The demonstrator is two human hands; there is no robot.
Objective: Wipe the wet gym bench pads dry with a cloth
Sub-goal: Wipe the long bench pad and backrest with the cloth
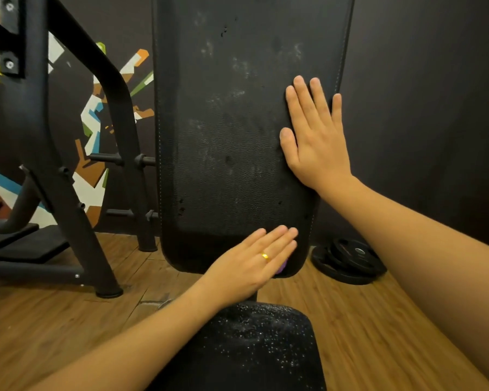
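Wiping low now, the left hand (254,261), fingers flat, presses the cloth (281,269) on the back pad (223,136), the right hand (314,136) braces it open-palmed, and the droplet-speckled seat pad (254,342) looks next, calling for a shift down.

Dark matte wall (424,108) at right; at left, a painted mural (92,114) of angular shapes: white, orange, green, blue, brown. Wood-plank floor (378,320) throughout. A black steel machine frame (68,179) stands at left, short horizontal pegs (108,158) behind it. Black weight plates (350,261) lie overlapped on the floor by the right wall — lighting dim.
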